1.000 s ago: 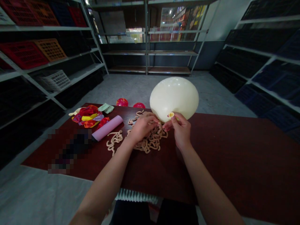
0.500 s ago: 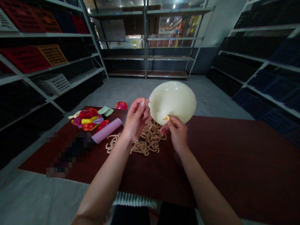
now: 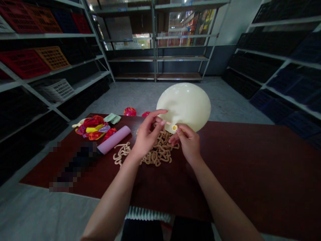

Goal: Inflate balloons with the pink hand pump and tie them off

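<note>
A big inflated cream-white balloon stands above the table's far edge, its neck turned towards me. My right hand pinches that neck between thumb and fingers, and the round yellowish mouth shows at the fingertips. Just left of the mouth is my left hand, its index finger stretched out and apart from the thumb. I see nothing held in it. Below both hands lies a heap of tan, curled, cord-like pieces, partly hidden by my left hand.
On the table, limp coloured balloons lie at the left beside a pink cylinder with a dark, pixelated end. Red round balloons show beyond the far edge. Shelves with crates stand left and right; a metal rack is behind.
My left hand's fingers have spread from a pinch, and the hand has come nearer the balloon's mouth. The right hand keeps its pinch. A second red balloon shows behind the table.
</note>
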{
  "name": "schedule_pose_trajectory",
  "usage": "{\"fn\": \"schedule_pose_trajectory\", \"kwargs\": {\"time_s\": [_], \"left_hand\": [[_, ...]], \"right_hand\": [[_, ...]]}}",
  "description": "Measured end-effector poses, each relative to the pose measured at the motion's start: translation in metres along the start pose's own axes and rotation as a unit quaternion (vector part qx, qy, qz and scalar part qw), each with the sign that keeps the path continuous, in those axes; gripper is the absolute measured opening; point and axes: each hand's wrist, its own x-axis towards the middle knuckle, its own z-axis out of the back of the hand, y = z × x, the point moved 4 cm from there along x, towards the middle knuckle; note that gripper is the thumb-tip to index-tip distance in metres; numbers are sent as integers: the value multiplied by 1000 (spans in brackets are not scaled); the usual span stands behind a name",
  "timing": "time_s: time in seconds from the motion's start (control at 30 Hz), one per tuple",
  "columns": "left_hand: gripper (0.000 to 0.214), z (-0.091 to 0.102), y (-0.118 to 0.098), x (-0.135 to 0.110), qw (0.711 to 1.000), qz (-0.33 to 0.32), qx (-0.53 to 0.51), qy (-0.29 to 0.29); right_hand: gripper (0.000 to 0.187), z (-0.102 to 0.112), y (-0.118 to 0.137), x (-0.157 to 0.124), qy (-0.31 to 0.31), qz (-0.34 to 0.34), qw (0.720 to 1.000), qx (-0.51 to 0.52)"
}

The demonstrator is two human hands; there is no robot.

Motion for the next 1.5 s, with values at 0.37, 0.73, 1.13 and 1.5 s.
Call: {"fn": "schedule_pose_trajectory", "kwargs": {"time_s": [0.37,0.73,1.13,1.5], "left_hand": [[15,-7,-17,-10,973,-167,159,12],[34,-10,-6,-7,975,-164,120,95],[25,-14,-25,-29,935,-293,199,24],[25,-16,-26,-27,912,-320,242,87]], "right_hand": [[28,-16,4,-12,84,-19,996,19],[24,-8,13,-10,113,-37,991,70],[43,-7,15,-12,202,-73,974,70],[57,-9,18,-17,176,-97,970,139]]}}
